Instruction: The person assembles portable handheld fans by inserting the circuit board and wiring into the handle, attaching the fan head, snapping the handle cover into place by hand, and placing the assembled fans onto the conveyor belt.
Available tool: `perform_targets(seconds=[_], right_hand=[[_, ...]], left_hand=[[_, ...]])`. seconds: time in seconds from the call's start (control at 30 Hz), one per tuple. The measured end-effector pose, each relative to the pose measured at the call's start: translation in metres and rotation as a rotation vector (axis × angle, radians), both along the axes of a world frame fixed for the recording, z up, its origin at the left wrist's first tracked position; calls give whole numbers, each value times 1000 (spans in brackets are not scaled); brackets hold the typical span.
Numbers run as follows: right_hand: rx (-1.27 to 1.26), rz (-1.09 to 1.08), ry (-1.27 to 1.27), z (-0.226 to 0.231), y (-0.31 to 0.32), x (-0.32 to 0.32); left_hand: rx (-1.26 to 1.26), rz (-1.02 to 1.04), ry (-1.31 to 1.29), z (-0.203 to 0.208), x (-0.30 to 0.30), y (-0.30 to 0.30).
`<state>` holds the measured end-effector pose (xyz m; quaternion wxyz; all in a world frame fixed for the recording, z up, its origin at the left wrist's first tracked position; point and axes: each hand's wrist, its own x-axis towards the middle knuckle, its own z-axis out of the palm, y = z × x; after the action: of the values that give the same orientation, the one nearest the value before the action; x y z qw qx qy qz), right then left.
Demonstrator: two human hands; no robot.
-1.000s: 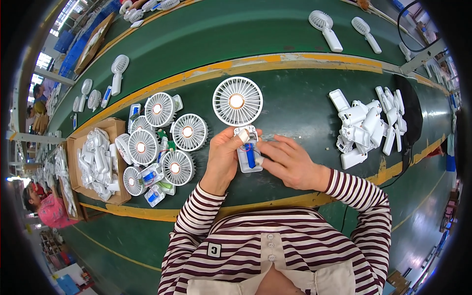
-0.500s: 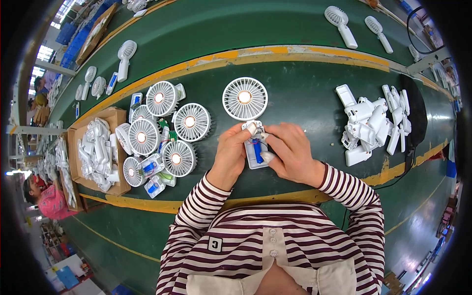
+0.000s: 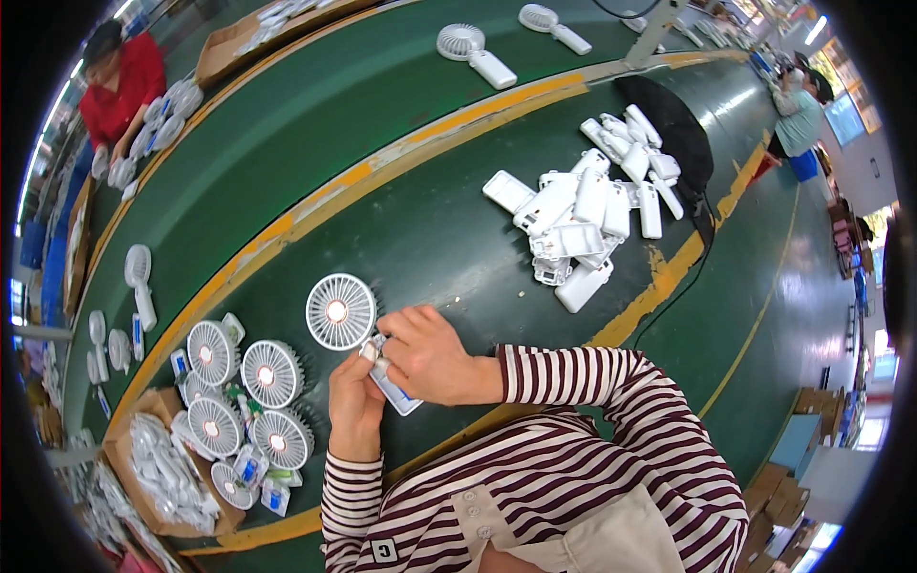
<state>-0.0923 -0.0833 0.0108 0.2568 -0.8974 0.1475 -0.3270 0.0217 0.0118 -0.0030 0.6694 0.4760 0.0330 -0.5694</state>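
Observation:
A white handheld fan's open handle is between my hands, below its round fan head, which lies face up on the green bench. My left hand is closed round the handle's upper left side. My right hand is closed too, its fingertips pinching at the top of the handle beside the fan head. White coverings show on some fingertips. My fingers hide most of the handle's inside, and what the right fingertips pinch there cannot be made out. To the left lie several fan heads with open handles and blue batteries.
A heap of white handle shells lies to the right, beside a black cloth-like item and a cable. A cardboard box of white parts stands at the lower left. Finished-looking fans lie on the far belt. Co-workers sit farther off.
The view has turned to the right, so the bench appears tilted. My right hand has shifted up over the handle toward the fan head, covering the blue battery that showed before.

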Motion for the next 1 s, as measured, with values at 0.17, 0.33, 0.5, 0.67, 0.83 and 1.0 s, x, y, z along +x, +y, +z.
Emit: perform_targets(seconds=[0.17,0.33,0.5,0.67,0.83,1.0], right_hand=[[26,-9,37,0,-3,-4],[-80,43,160,27,-30,-31],[-535,-200,349,43,-152,-93],[-343,-74,857,62,-194,-125],[-344,7,872,61,-198,-112],[-307,94,912,60,-207,-112]], left_hand=[[32,5,4,0,-5,-4],[-1,4,6,-2,-5,-3],[26,-28,-50,7,-4,0],[-48,-121,64,11,-1,-7],[-68,-104,96,16,-2,-4],[-103,-85,164,13,-3,-3]])
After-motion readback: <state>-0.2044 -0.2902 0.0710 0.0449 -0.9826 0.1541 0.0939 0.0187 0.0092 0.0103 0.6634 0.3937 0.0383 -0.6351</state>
